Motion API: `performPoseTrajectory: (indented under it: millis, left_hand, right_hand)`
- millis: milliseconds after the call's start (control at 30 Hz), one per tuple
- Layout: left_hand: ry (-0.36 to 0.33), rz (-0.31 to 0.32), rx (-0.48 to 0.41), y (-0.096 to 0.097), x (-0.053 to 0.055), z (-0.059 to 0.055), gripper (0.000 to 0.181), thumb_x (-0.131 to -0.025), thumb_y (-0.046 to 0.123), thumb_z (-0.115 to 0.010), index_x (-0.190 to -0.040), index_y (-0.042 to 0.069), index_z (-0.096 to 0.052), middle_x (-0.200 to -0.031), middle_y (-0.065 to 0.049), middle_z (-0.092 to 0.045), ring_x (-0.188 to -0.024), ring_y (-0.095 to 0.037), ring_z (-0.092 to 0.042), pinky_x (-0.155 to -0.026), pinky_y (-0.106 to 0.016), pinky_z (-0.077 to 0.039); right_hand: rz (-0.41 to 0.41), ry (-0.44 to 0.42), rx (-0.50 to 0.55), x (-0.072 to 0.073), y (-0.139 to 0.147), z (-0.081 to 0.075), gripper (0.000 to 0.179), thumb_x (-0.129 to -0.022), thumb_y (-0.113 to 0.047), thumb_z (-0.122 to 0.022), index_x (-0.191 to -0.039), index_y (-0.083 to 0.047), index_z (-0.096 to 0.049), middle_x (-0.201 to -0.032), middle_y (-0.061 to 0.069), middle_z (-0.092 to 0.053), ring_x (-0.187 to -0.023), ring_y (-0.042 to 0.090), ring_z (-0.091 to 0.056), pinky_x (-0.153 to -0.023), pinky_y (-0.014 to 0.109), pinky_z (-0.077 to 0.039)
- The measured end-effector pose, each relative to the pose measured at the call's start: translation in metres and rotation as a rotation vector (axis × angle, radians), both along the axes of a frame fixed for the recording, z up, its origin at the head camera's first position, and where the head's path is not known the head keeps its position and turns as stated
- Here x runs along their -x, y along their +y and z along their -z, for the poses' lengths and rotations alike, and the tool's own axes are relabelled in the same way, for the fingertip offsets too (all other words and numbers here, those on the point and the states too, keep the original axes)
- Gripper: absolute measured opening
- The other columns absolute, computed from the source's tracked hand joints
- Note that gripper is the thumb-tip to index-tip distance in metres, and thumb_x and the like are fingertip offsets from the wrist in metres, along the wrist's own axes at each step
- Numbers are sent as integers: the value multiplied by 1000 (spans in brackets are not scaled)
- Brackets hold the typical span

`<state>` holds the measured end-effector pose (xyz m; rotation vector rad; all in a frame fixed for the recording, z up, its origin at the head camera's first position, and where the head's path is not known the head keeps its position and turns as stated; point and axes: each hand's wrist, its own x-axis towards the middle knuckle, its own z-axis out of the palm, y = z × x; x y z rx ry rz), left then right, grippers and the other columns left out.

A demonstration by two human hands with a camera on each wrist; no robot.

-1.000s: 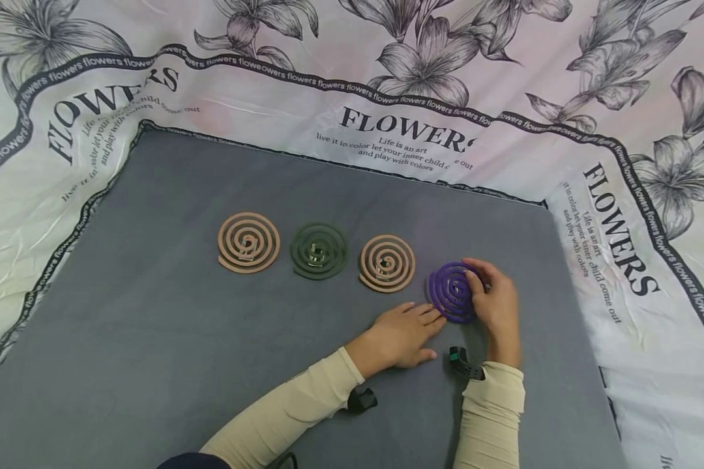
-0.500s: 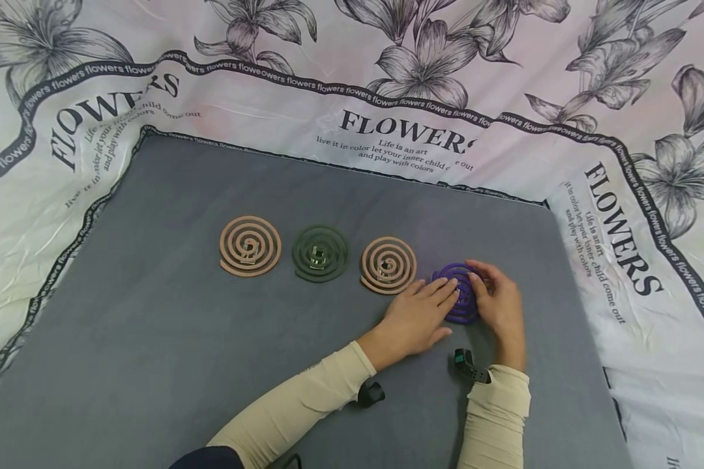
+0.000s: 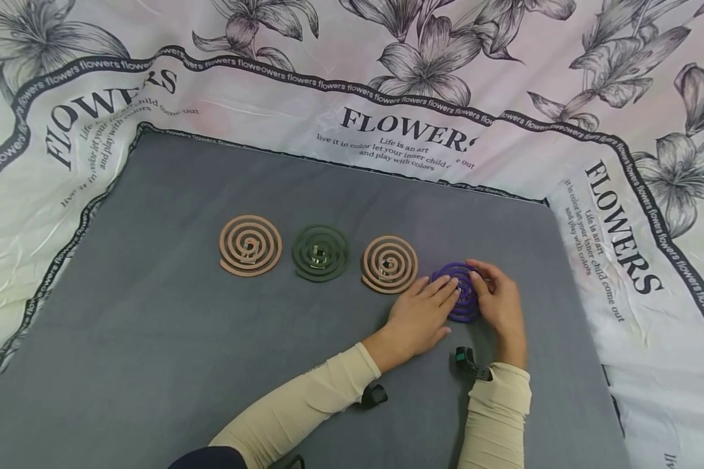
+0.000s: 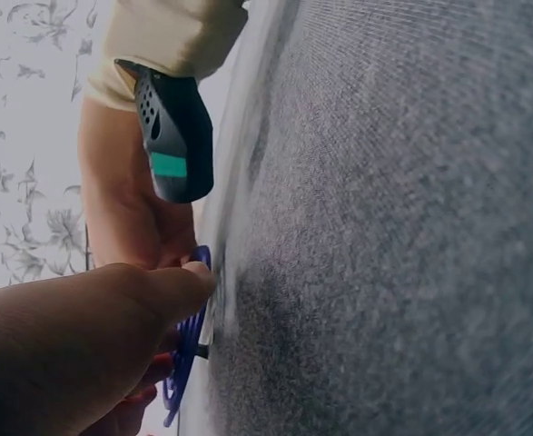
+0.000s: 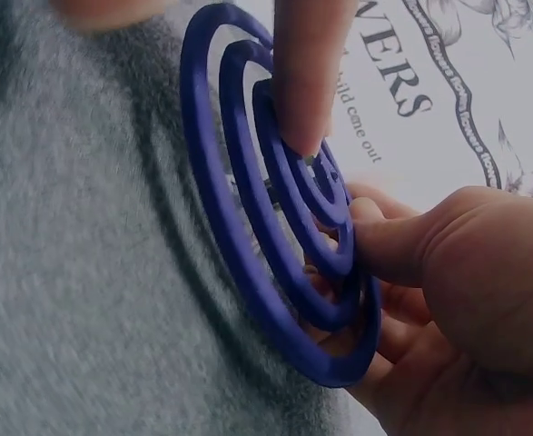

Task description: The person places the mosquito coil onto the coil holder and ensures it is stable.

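A purple mosquito coil (image 3: 467, 305) is at the right end of a row, over the grey cloth. My right hand (image 3: 502, 306) pinches its right edge, the thumb (image 5: 395, 243) on top and the fingers underneath. Straight fingers of my left hand (image 3: 416, 319) lie across the coil's left part; in the right wrist view one fingertip presses near its centre. In the left wrist view the coil (image 4: 190, 350) shows edge-on, raised off the cloth. To its left lie a tan coil (image 3: 366, 264), a dark green coil (image 3: 296, 260) and another tan coil (image 3: 223, 251), each with a small metal stand at its centre.
Grey cloth (image 3: 182, 365) covers the work surface. White fabric walls (image 3: 258, 124) with flower prints and lettering enclose it at the back and both sides. A dark wrist device (image 3: 472, 365) sits at the right sleeve.
My left hand has moved up and right from the coil's lower left edge onto its top. My right hand keeps its pinch on the purple mosquito coil, which has shifted slightly right.
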<state>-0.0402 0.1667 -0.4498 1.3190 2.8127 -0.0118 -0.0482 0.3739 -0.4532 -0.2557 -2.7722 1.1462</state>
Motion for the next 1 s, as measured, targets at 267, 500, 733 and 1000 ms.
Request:
performPoseTrajectory:
  millis: [267,500,733,1000]
  left_hand:
    - [48,-13,46,17,4,6,76,-107,64,-46,-171,27,-24,-177,8,-16,-163,-11,-13,-131,-36,-17]
    - [11,-25,77,24,2,13,74,-108,65,-41,-170,28,-25,-177,9,-15,-163,-11,-8,-132,-36,-11]
    - [23,-30,44,23,9,7,74,-108,64,-42,-170,28,-25,-177,9,-14,-163,-10,-9,-132,-36,-13]
    - [29,-57,-171,-16,13,-25,70,-110,59,-44,-169,23,-31,-176,4,-22,-162,-13,-18,-131,-37,-20]
  right_hand:
    - [78,5,21,5,11,5,31,-109,-12,-60,-138,-5,-70,-124,21,-72,-84,-5,-64,-70,8,-48]
    - [109,-5,10,3,12,16,31,-109,-13,-60,-137,-7,-71,-126,19,-73,-88,-5,-64,-74,8,-48]
    - [101,38,-22,11,13,9,32,-111,-19,-58,-138,-6,-69,-126,19,-72,-91,0,-66,-77,7,-46]
    - [170,165,-133,2,11,-32,41,-110,-31,-59,-141,-5,-67,-139,20,-66,-121,42,-67,-100,47,-56]
